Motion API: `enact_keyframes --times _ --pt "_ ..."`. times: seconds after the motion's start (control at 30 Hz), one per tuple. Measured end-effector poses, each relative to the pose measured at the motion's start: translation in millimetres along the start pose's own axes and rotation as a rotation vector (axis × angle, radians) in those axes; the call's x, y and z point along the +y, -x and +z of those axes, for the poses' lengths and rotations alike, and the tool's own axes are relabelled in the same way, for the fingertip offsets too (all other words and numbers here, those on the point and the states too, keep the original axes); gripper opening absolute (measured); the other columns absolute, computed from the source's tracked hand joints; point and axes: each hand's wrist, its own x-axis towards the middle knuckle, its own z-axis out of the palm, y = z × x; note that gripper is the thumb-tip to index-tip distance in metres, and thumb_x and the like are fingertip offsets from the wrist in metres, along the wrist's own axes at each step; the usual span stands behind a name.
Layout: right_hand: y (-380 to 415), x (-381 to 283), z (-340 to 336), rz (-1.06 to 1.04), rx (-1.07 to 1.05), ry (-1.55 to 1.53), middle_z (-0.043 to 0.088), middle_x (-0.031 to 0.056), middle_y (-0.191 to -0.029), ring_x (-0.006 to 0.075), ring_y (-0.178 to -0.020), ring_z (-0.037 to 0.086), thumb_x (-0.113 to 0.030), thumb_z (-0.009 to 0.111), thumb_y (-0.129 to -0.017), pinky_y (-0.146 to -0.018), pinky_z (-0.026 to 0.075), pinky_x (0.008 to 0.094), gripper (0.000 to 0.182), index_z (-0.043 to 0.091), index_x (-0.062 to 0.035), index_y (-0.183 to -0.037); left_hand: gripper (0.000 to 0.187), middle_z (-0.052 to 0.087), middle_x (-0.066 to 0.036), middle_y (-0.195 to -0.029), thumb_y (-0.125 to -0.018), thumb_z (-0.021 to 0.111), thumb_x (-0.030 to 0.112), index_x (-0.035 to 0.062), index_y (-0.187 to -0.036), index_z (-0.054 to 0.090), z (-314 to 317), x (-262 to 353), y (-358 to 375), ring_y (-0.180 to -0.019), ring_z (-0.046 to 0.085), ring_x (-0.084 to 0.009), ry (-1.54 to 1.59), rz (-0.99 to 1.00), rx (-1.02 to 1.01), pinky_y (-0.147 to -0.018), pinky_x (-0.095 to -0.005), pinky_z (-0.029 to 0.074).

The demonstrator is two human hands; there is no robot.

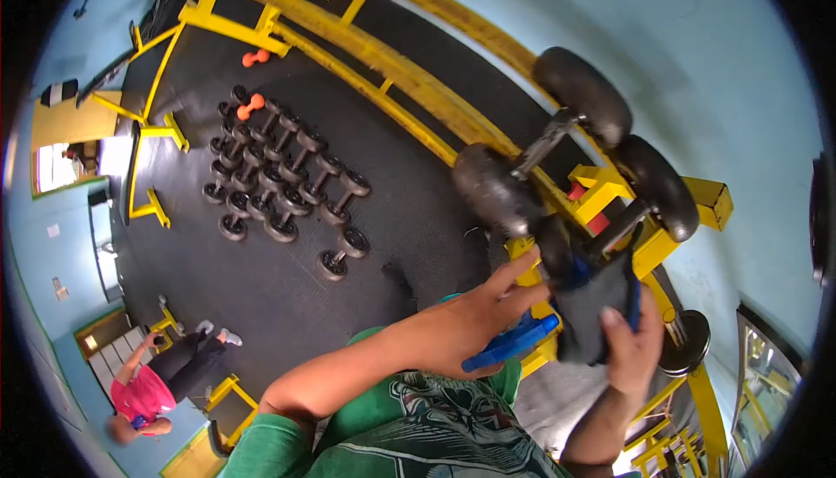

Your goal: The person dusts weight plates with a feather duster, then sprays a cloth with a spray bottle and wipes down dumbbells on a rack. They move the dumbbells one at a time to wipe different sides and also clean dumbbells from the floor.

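My left hand (488, 317) reaches to the yellow rack with its fingers spread, their tips beside the end of a black dumbbell (555, 247). A blue object (512, 343), too unclear to name, lies by its palm. The thumb of my right hand (634, 339) presses on a dark grey cloth (592, 317) with blue edges, which lies against the near side of that dumbbell and partly hides it. Just beyond, a larger black dumbbell (544, 145) rests across the rack (418, 112).
Several black dumbbells (270, 173) and an orange dumbbell (251, 107) lie on the dark floor (374, 208) at the left. A person in a red shirt (144, 393) is at the lower left. A weight plate (685, 343) and a mirror (762, 391) are at the right.
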Motion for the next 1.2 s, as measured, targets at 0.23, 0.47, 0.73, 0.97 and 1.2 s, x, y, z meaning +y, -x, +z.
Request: enact_keyframes --times 0.23,0.47,0.73,0.97,1.2 --pt "60 92 186 0.361 -0.441 -0.536 0.056 0.0115 -0.123 0.0185 -0.113 0.052 -0.039 0.048 -0.097 -0.100 0.038 0.0328 0.054 0.045 0.0021 -0.132 0.113 -0.003 -0.037 -0.149 -0.066 0.066 0.008 0.0118 -0.150 -0.010 14 -66 164 -0.127 0.035 -0.0531 0.242 -0.232 0.148 -0.094 -0.0439 0.045" --pt "122 140 317 0.420 -0.781 -0.507 0.049 0.0093 -0.133 0.0203 -0.123 0.045 -0.036 0.044 -0.098 -0.106 0.031 0.0347 0.049 0.048 -0.0003 -0.131 0.111 0.018 -0.034 -0.143 -0.069 0.067 0.004 0.0149 -0.151 -0.008 19 -104 319 -0.089 0.062 -0.0344 0.071 -0.417 0.305 -0.082 -0.0405 0.053" --pt "144 144 402 0.253 -0.713 -0.016 0.060 0.0017 -0.100 0.0110 -0.094 0.054 -0.028 0.055 -0.093 -0.086 0.041 0.0260 0.034 0.058 -0.0018 -0.115 0.083 0.044 -0.021 -0.123 -0.071 0.071 0.007 0.0034 -0.140 0.026 21 -135 394 -0.094 0.064 -0.0329 0.213 -0.476 0.700 -0.082 -0.0392 0.055" --pt "93 142 442 0.263 -0.582 0.037 0.061 0.0002 -0.095 0.0086 -0.082 0.055 -0.015 0.063 -0.089 -0.072 0.044 0.0228 0.026 0.059 -0.0006 -0.110 0.076 0.044 -0.020 -0.120 -0.071 0.072 0.010 0.0003 -0.134 0.030 -3 -181 409 -0.087 0.064 -0.0279 0.172 -0.575 0.833 -0.077 -0.0393 0.055" --pt "-1 129 486 0.350 -0.655 0.305 0.063 -0.0001 -0.084 0.0089 -0.071 0.057 -0.018 0.064 -0.088 -0.064 0.046 0.0232 0.020 0.062 -0.0043 -0.102 0.074 0.046 -0.021 -0.115 -0.069 0.075 0.012 -0.0002 -0.128 0.033 -68 -204 405 -0.084 0.064 -0.0268 -0.015 -0.714 0.931 -0.075 -0.0386 0.055"
